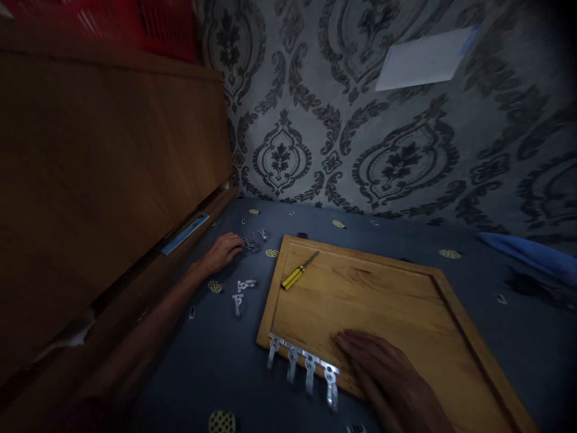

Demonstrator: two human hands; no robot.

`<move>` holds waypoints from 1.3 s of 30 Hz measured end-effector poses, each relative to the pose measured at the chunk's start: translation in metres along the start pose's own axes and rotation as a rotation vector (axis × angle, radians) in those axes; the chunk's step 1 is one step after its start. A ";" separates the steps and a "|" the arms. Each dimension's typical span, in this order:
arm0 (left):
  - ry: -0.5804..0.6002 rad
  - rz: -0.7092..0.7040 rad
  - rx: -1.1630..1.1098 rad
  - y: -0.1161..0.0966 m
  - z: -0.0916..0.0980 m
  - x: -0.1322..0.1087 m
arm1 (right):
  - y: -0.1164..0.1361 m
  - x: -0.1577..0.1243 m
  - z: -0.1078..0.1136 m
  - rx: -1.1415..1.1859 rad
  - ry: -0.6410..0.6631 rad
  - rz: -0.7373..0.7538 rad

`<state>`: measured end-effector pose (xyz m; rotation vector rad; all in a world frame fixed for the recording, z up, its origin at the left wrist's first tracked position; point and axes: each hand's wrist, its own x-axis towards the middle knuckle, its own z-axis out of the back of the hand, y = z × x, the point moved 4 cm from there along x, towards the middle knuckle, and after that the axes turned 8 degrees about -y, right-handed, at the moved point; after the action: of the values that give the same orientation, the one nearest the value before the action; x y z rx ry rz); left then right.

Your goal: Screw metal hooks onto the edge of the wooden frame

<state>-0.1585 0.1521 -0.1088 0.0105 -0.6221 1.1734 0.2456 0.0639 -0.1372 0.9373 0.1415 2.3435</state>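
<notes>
A wooden board with a raised rim (pixel 383 300) lies on a patterned blue surface. My right hand (pixel 390 373) rests on its near part, fingers stretched out and holding nothing. Along the board's near left edge sits a row of several metal hinges (pixel 310 364), arms pointing off the edge. On the board is a yellow-handled screwdriver (pixel 294 277). My left hand (pixel 223 251) reaches to a small pile of screws (pixel 251 243) left of the board, fingers bent together at the pile; what they pinch is hidden. Loose hinges (pixel 238 300) lie between that hand and the board.
A tall brown wooden cabinet (pixel 112 150) stands at the left, with a blue strip (pixel 186 233) on its lower ledge. A red basket (pixel 166 27) sits on top. Patterned wallpaper (pixel 282 156) bounds the back. Blue cloth (pixel 529 255) and a dark item (pixel 536 288) lie far right.
</notes>
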 end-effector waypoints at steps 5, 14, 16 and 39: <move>0.007 -0.018 0.010 -0.001 0.001 -0.001 | 0.002 0.002 0.001 0.003 -0.020 0.041; 0.010 -0.042 0.071 -0.003 0.010 0.001 | 0.002 0.001 0.000 0.001 -0.007 0.040; 0.015 -0.057 0.095 -0.007 0.009 0.000 | 0.002 0.001 0.000 -0.001 0.007 0.036; 0.253 0.179 -0.175 0.015 0.023 -0.010 | 0.008 0.005 0.001 -0.026 -0.032 0.089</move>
<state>-0.1840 0.1420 -0.0987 -0.3430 -0.5066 1.2646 0.2392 0.0601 -0.1307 0.9867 0.0574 2.4044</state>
